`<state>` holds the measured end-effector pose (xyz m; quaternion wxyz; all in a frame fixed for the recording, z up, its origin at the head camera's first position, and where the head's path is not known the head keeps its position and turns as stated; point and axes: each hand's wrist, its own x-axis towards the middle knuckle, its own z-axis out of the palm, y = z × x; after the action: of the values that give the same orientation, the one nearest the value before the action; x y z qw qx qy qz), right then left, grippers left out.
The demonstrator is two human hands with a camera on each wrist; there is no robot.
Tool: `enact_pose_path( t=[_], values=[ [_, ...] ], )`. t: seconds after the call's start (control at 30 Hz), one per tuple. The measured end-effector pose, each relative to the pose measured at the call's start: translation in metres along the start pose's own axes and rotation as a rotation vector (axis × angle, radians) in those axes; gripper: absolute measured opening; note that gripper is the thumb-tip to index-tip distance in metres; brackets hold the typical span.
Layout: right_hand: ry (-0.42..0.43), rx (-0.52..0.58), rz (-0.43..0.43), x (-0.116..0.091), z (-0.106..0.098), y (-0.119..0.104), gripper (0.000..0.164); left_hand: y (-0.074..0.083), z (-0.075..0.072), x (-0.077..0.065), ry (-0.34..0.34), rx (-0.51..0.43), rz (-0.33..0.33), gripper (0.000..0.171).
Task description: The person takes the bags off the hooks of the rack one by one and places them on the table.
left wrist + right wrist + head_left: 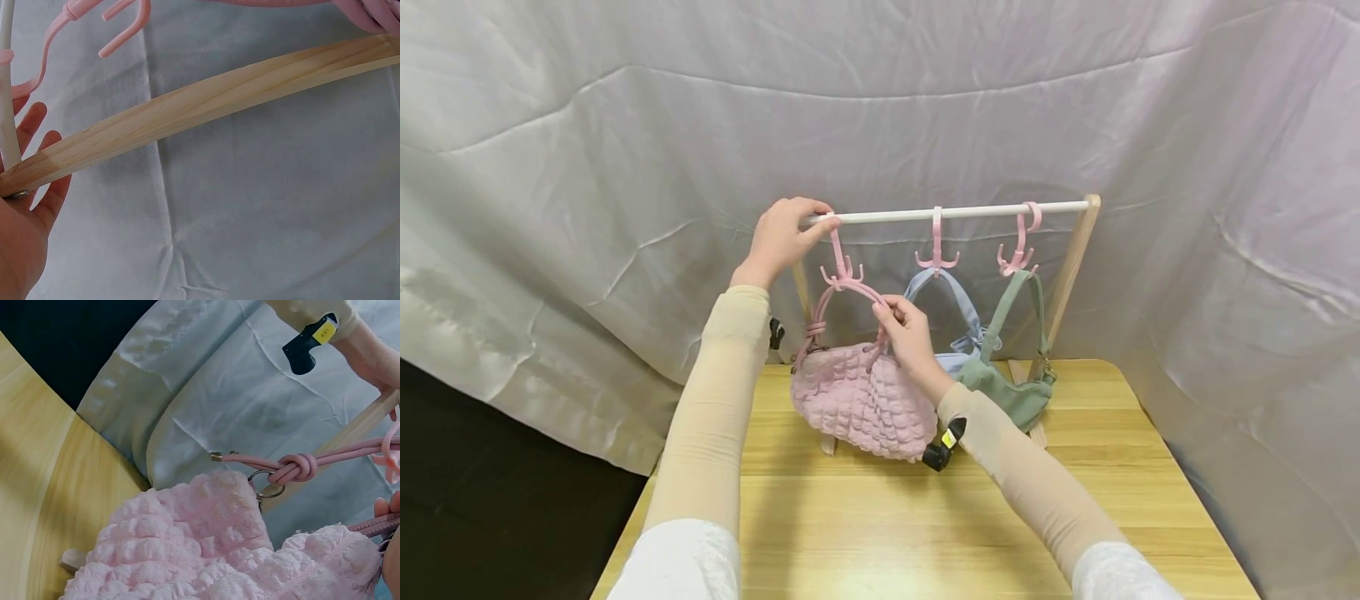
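A right hand (912,335) pinches the cord handle (867,289) of a puffy pink bag (865,400) between thumb and fingers, while the left hand (784,239) grips the near end of a white rail (887,217), thumb in front and fingers behind. The handle passes over the prongs of a pink hook (838,250) just below the left hand, and the bag hangs beneath it at the left end of the rack; whether its underside touches the bench (850,517) cannot be told.

The bag's gathered cloth looks soft, light and apt to sag, unlikely to break or slip. The handle, knotted beside a metal ring (275,489), appears pliable yet firm enough to keep its arch, making the cord near its top the surest place to take hold; a grasp on the body would probably just crumple it.

Farther along, a blue bag (952,363) hangs from the middle hook (937,237), and a green bag (1011,392) from the right hook (1020,246), beside a wooden post (1075,258). Grey drapery (880,142) forms the backdrop.
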<state>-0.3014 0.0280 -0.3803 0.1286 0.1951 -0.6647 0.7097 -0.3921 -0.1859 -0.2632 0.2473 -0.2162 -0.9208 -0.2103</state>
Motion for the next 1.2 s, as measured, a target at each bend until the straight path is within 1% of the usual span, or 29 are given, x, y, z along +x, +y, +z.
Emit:
enact_pose_path(
  t=[0.2,0.47,0.67,1.03,1.2],
  values=[
    [0.005,-0.015,0.007,0.007,0.001,-0.007,0.022,0.0,0.0,0.0,0.0,-0.007,0.001,0.042],
    [0.001,0.048,0.045,0.017,0.004,-0.02,0.025,0.0,0.0,-0.001,0.003,-0.011,0.001,0.042],
    [-0.005,0.032,0.034,0.024,0.006,-0.028,0.025,0.001,0.0,-0.001,0.007,-0.011,0.005,0.041],
    [0.003,0.055,0.023,0.035,0.008,-0.038,0.027,0.0,0.0,-0.001,0.005,-0.016,0.0,0.043],
    [0.007,0.048,0.011,0.04,0.009,-0.046,0.027,-0.001,-0.001,-0.002,0.007,-0.018,-0.001,0.042]
  ],
)
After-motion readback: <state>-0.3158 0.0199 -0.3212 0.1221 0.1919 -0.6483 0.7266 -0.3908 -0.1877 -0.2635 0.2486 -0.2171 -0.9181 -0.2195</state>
